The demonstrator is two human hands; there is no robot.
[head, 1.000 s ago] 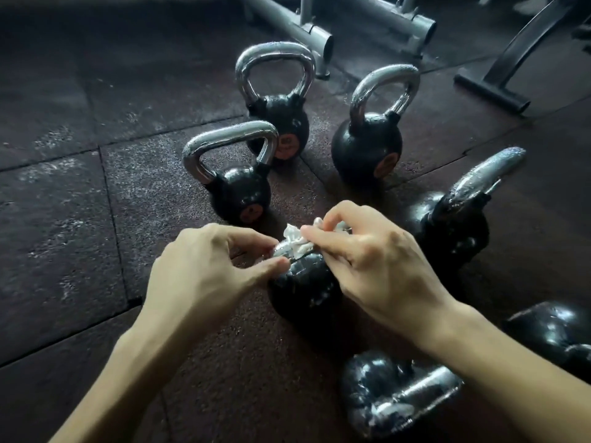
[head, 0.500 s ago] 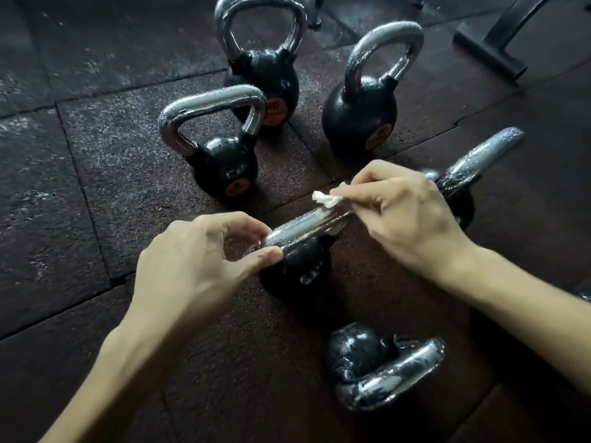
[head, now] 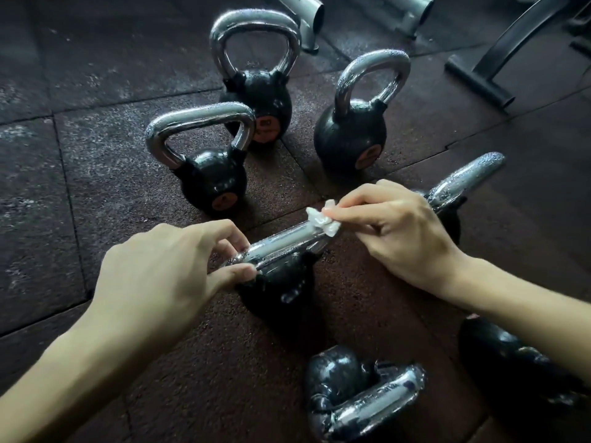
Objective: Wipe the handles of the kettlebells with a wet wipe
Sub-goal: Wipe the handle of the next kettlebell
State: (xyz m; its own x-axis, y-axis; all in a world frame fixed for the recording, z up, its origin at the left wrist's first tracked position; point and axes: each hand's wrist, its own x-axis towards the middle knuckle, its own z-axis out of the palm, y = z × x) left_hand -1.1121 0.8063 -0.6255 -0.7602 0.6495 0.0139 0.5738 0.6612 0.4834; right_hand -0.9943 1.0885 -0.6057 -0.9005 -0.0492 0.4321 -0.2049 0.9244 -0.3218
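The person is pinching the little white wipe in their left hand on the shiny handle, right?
Not quite: the wet wipe is pinched in the right hand, not the left, against the shiny handle. The left hand pinches that handle's other end. The head view shows it.

**Black Iron, Silver Chrome, One White Wipe**

The wet wipe is white against the mirror-silver handle of the central kettlebell, whose body is glossy black. The left kettlebell, rear kettlebell and right kettlebell are the same black. Their silver handles are finely speckled with pale dots, and each body bears a round orange-red label. The toppled kettlebell is black, its silver handle mottled with reflections. The floor mats are dark brownish maroon, flecked all over, with pale grey dusty patches. The metal tubes are light grey, the frame foot black
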